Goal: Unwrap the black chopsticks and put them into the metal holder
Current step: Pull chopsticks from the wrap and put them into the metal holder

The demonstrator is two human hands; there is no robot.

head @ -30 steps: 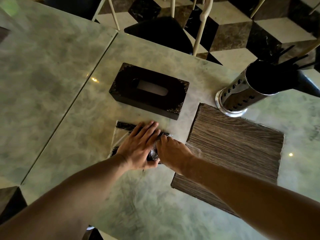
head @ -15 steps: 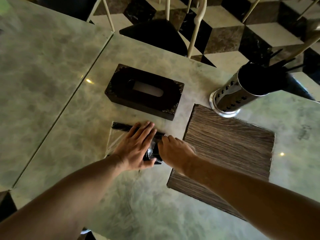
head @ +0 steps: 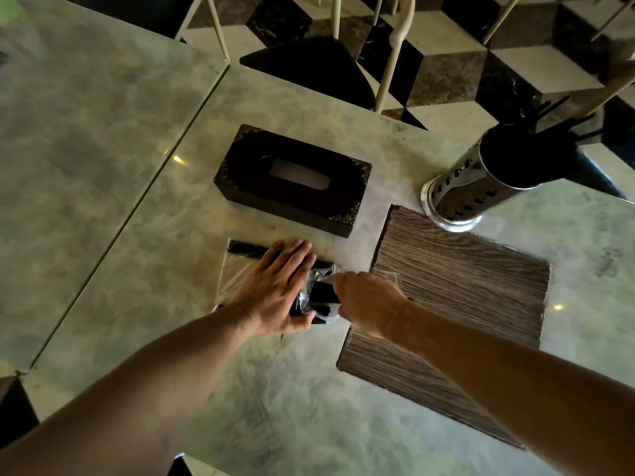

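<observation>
On the marble table, which has a pale green, cloudy pattern and a glossy surface, a dark rectangular tissue box with small golden ornaments on its corners lies just behind the two hands. To the right of the hands there is a square wooden board with a rough grey-brown grain, and at its far corner stands the metal holder, a shiny cylinder with rows of small oval holes; some dark sticks already stand out of its top. Behind the table, a chair with a dark seat and thin pale legs stands on a floor of black, brown and white tiles. The black chopsticks lie on the table between the tissue box and the near edge, inside a thin transparent plastic wrapper that is wrinkled and reflects the light. The left hand lies flat on the packet with the fingers stretched out and close together, pressing it down, and it covers the middle of the chopsticks. The right hand is closed at the right end of the packet, where its fingertips pinch the crumpled plastic; it rests partly over the left edge of the board.
</observation>
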